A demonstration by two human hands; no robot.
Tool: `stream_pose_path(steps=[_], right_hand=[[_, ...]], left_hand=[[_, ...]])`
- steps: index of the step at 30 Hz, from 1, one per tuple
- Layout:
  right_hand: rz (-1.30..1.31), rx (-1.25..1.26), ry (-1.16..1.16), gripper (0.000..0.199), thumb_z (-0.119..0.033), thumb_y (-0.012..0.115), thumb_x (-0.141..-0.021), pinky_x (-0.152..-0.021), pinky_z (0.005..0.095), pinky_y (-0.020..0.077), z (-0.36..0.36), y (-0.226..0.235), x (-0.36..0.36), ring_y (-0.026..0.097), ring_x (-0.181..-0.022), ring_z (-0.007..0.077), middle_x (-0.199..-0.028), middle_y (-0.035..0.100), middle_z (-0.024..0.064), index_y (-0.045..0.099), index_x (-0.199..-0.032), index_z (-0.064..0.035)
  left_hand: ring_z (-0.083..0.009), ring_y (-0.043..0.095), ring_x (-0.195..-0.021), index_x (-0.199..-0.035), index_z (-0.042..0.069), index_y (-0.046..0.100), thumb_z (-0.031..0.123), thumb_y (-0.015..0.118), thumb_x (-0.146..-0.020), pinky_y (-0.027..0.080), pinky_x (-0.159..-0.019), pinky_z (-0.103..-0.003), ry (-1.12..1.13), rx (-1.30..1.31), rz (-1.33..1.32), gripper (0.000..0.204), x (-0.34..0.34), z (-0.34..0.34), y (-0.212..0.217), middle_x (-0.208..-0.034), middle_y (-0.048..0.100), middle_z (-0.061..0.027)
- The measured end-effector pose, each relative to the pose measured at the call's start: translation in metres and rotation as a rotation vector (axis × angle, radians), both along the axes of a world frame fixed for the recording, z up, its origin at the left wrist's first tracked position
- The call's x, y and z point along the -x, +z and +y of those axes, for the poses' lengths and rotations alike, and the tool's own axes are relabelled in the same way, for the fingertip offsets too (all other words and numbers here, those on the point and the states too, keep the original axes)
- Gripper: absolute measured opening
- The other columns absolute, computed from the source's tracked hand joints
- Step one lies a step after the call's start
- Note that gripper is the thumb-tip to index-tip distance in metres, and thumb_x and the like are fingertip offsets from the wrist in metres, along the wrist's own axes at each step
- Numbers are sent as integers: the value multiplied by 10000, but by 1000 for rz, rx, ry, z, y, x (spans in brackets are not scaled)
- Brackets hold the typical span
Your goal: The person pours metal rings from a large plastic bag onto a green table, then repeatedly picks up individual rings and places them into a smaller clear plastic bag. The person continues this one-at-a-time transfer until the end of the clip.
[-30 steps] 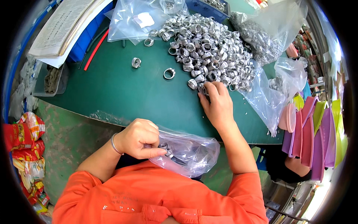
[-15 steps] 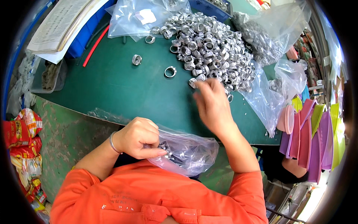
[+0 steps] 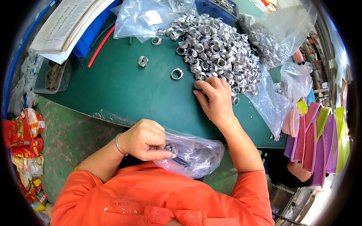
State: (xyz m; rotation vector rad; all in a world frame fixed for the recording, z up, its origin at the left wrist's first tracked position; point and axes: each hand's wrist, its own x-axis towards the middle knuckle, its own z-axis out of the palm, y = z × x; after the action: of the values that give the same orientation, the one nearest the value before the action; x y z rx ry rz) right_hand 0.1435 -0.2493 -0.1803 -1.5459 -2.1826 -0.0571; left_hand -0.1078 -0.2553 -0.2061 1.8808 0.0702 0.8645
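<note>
A clear plastic bag (image 3: 198,152) with silver metal pieces in its mouth lies at the table's near edge, against my front. My left hand (image 3: 145,140) is closed on the bag's left side, thumb lying along the rim. At the near edge of a large heap of silver metal rings (image 3: 217,47), my right hand (image 3: 217,98) reaches down with thumb and forefinger close together on one ring, mostly hidden by the fingertips. Left of the heap are a loose ring (image 3: 177,74), a second ring (image 3: 143,61) and a third ring (image 3: 156,40).
On the green table (image 3: 124,86) a clear bag (image 3: 151,22) lies at the back; a filled bag (image 3: 271,45) stands right of the heap. Papers (image 3: 62,26), a red tube (image 3: 102,46) and a plastic box (image 3: 56,77) are at left. Coloured plastic pieces (image 3: 316,139) hang at right.
My right hand has lowered onto the ring at the heap's near edge, its thumb and forefinger drawing together. My left hand stays on the bag. The whole view has shifted slightly.
</note>
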Motion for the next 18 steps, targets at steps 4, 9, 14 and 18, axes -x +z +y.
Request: stream_pose_path(steps=[4, 9, 14, 18], right_hand=[[270, 76, 59, 154, -70, 708, -789, -711, 383, 461, -15, 6, 1, 567, -830, 285, -913, 573, 102, 641, -927, -54], [428, 525, 410, 203, -130, 700, -832, -754, 375, 493, -50, 53, 9, 595, -887, 311, -962, 601, 141, 644, -1006, -41], [64, 81, 184, 359, -215, 691, -830, -898, 446, 450, -4, 26, 1, 558, -1068, 358, -1204, 562, 168, 608, -1154, -83], [-181, -53, 170, 391, -317, 665, -834, -967, 443, 385, 46, 4, 1, 502, -1190, 284, -1404, 460, 122, 614, -1155, -101]], left_hand=[[-228, 454, -428, -515, 85, 512, 127, 773, -736, 339, -430, -336, 4, 3, -3, 345, -1, -1, 0, -487, 477, -49], [-230, 458, -429, -517, 88, 513, 131, 771, -740, 340, -428, -338, 1, -4, 2, 344, 0, 0, -1, -485, 475, -50], [-230, 456, -428, -522, 90, 519, 133, 773, -742, 347, -429, -338, -19, -19, 15, 339, -1, 1, 0, -484, 471, -49], [-222, 456, -426, -523, 90, 521, 126, 775, -743, 353, -431, -331, 2, -2, 4, 337, -1, 0, -2, -485, 476, -45]])
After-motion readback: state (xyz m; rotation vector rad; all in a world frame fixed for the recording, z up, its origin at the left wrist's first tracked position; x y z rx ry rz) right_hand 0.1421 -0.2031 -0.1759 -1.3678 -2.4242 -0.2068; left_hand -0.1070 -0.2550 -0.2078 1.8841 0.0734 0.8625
